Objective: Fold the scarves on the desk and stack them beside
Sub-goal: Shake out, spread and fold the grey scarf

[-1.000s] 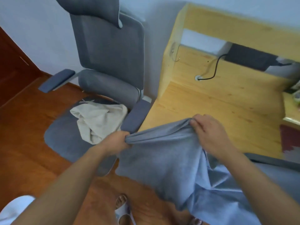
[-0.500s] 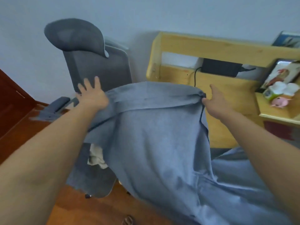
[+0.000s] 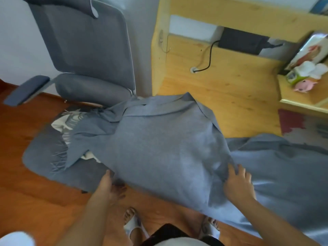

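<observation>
A large grey-blue scarf (image 3: 168, 148) lies spread over the corner of the wooden desk (image 3: 230, 96) and across the seat of the grey office chair (image 3: 85, 50); its fringed end (image 3: 60, 157) hangs over the seat. Its right part (image 3: 284, 166) trails along the desk front. A cream scarf (image 3: 58, 124) sits on the seat, mostly covered by the grey one. My left hand (image 3: 111, 187) is at the scarf's near edge, thumb touching it and fingers loosely extended just below. My right hand (image 3: 237, 181) rests on the cloth with fingers spread beside a bunched fold.
A black box (image 3: 243, 41) and a cable (image 3: 209, 57) sit at the back of the desk. Small toys (image 3: 305, 77) and a picture (image 3: 312, 50) stand on a side shelf at the right. My feet in sandals (image 3: 133, 221) are on the wood floor below.
The scarf, held up at arm's length half a second ago, has dropped flat over the desk corner and chair seat. Both hands have let go of its far edge and come back to its near edge.
</observation>
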`<action>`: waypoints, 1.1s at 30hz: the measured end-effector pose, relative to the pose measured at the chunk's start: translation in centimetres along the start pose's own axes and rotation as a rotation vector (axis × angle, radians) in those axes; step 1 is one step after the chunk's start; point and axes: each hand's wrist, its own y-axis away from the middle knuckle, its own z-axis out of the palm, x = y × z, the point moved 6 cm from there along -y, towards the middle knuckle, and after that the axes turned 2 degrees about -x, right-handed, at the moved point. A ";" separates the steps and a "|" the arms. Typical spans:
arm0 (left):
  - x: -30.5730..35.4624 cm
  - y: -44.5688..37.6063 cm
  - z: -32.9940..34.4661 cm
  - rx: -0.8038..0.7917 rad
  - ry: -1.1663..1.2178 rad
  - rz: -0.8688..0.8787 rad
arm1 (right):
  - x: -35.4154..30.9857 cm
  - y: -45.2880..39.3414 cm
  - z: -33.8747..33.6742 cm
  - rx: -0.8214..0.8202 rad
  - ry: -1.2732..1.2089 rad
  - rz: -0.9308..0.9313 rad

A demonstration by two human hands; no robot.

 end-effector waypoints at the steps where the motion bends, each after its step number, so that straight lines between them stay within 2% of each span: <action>1: 0.0 0.2 -0.1 -0.033 0.049 0.021 | 0.0 0.4 -0.1 0.023 -0.007 0.001; 4: 1.9 1.1 0.1 -0.081 0.219 0.161 | -0.3 0.5 0.4 -0.011 -0.167 -0.012; 7: 3.4 0.6 -1.8 -0.011 0.487 0.309 | -0.5 0.1 0.8 -0.105 -0.184 -0.001; 8: 3.6 1.5 -2.3 -0.007 0.570 0.348 | -0.9 0.1 0.7 -0.106 -0.116 -0.072; 10: 3.3 3.8 -2.7 -0.053 0.629 0.397 | -2.0 0.2 1.4 -0.062 0.047 -0.340; 12: 2.0 6.0 -2.1 -0.139 0.601 0.348 | -1.4 -0.8 4.1 -0.126 0.182 -0.512; 13: 1.2 7.3 -1.8 -0.176 0.576 0.312 | -1.2 -1.2 4.6 -0.194 0.241 -0.527; 15: -0.3 9.3 -1.8 -0.204 0.509 0.262 | 1.6 -4.3 4.6 -0.186 0.276 -0.360; 17: -1.3 9.9 -2.0 -0.170 0.491 0.245 | 5.4 -7.2 2.7 -0.215 0.162 -0.021; 18: -1.7 10.1 -1.9 -0.136 0.494 0.249 | 6.8 -8.2 1.1 -0.213 0.094 0.108; 19: -2.0 10.6 -1.6 -0.112 0.503 0.254 | 6.9 -8.2 -0.7 -0.207 0.066 0.161; 20: -2.1 10.9 -0.8 -0.118 0.505 0.261 | 5.9 -7.7 -2.2 -0.195 0.057 0.175; 21: -2.2 11.2 0.1 -0.128 0.495 0.269 | 4.0 -6.9 -3.2 -0.121 0.050 0.103; 23: -2.4 12.5 2.4 -0.154 0.455 0.291 | -2.6 -2.9 -5.3 0.089 -0.067 -0.242; 24: -2.4 13.2 3.8 -0.184 0.441 0.306 | -5.8 -0.4 -5.1 0.096 -0.201 -0.430; 26: -2.7 14.9 6.4 -0.241 0.430 0.321 | -13.4 6.1 -3.2 -0.123 -0.302 -0.742; 27: -2.8 15.9 7.6 -0.264 0.419 0.324 | -16.5 9.3 -2.4 -0.220 -0.318 -0.812; 28: -2.8 16.8 8.5 -0.270 0.390 0.343 | -18.7 11.8 -2.0 -0.264 -0.373 -0.821; 29: -2.6 17.5 9.1 -0.274 0.360 0.384 | -20.4 13.3 -2.9 -0.239 -0.490 -0.791; 30: -2.2 17.9 9.2 -0.260 0.342 0.437 | -21.0 13.4 -4.0 -0.163 -0.619 -0.724; 32: -1.2 18.3 8.8 -0.230 0.317 0.477 | -20.4 12.3 -6.8 -0.025 -0.633 -0.558; 33: -0.7 18.2 8.5 -0.251 0.336 0.440 | -19.6 11.7 -8.2 0.035 -0.628 -0.517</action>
